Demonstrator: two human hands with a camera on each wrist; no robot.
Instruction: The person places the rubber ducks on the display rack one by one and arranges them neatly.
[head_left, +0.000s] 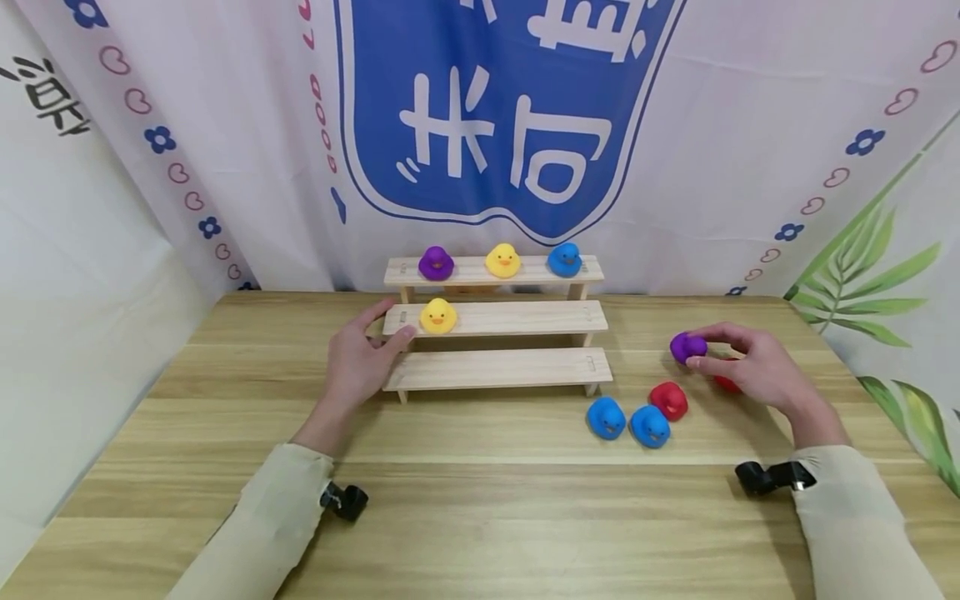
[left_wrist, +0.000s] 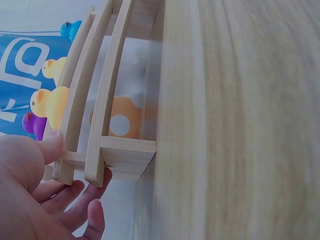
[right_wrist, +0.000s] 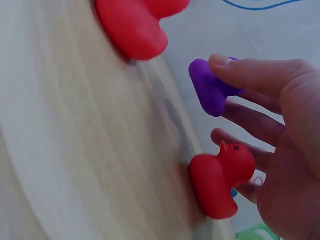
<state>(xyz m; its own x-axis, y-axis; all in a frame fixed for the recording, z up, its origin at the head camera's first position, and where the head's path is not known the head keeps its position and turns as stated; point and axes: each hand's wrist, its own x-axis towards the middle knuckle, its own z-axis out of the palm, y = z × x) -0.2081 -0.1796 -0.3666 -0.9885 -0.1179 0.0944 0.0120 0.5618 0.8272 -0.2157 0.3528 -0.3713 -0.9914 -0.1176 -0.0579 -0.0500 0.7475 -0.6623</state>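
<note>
My right hand (head_left: 757,371) pinches a purple rubber duck (right_wrist: 212,87) between thumb and fingers, clear of the tabletop. Below those fingers a red duck (right_wrist: 212,185) sits on the table, partly covered by the hand in the head view. At the left end of a three-tier wooden stand (head_left: 517,317), my left hand (head_left: 360,354) grips the middle tier, thumb on top and fingers beneath. Beside that thumb stands a yellow duck (head_left: 438,317). The top tier carries a purple duck (head_left: 437,263), a yellow duck (head_left: 503,261) and a blue duck (head_left: 565,260).
Two blue ducks (head_left: 606,417) and another red duck (head_left: 668,402) sit on the wooden table (head_left: 480,508), right of the stand's front corner. A printed curtain (head_left: 285,167) hangs behind the table. Under the stand, the left wrist view shows an orange shape with a white spot (left_wrist: 122,120).
</note>
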